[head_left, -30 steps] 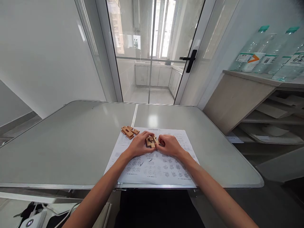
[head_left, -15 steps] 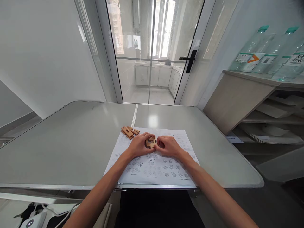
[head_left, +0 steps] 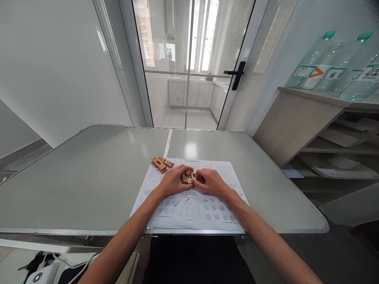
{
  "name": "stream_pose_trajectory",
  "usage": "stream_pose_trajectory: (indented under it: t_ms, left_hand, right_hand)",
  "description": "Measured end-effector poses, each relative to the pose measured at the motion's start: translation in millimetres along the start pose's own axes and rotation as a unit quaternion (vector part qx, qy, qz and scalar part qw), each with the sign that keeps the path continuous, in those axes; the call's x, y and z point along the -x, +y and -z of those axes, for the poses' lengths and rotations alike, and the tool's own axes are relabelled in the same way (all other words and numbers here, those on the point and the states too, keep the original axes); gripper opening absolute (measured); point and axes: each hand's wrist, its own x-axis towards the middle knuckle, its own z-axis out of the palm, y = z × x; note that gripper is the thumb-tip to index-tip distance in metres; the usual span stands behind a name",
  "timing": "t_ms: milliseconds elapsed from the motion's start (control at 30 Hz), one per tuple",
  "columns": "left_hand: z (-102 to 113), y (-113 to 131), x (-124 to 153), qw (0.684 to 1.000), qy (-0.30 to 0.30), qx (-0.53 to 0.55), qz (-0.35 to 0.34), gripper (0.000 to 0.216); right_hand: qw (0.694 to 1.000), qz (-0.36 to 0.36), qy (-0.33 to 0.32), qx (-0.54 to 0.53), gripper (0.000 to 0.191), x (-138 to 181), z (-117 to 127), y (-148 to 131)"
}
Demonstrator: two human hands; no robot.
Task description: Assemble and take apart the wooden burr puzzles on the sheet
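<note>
A small cluster of interlocked wooden puzzle blocks point(head_left: 188, 176) sits on a printed instruction sheet point(head_left: 192, 209) near the middle of the table. My left hand point(head_left: 173, 181) curls around its left side with fingers bent on the wood. My right hand point(head_left: 209, 181) presses in from the right, fingertips pinched on the same cluster. Two loose wooden pieces point(head_left: 161, 163) lie at the sheet's far left corner, beyond my left hand.
The grey folding table point(head_left: 89, 177) stands before a glass sliding door point(head_left: 192, 63). A wooden shelf unit point(head_left: 319, 130) on the right carries large water bottles point(head_left: 331, 67). Cables and a small device point(head_left: 44, 272) lie below the table's near left edge.
My hands have closed in slightly on the block cluster, and it looks more compact. The loose pieces have not moved.
</note>
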Motion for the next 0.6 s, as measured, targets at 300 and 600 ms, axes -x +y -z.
stream_pose_trajectory:
  t_ms: [300, 600]
  left_hand:
    - [0.5, 1.9, 0.1, 1.0, 0.001, 0.004, 0.0, 0.042]
    - [0.5, -1.5, 0.7, 1.0, -0.002, 0.015, 0.009, 0.049]
  right_hand:
    - [1.0, -0.006, 0.0, 0.004, 0.027, 0.3, 1.0, -3.4]
    - [0.999, -0.012, -0.003, 0.041, 0.042, -1.4, -1.4, 0.5]
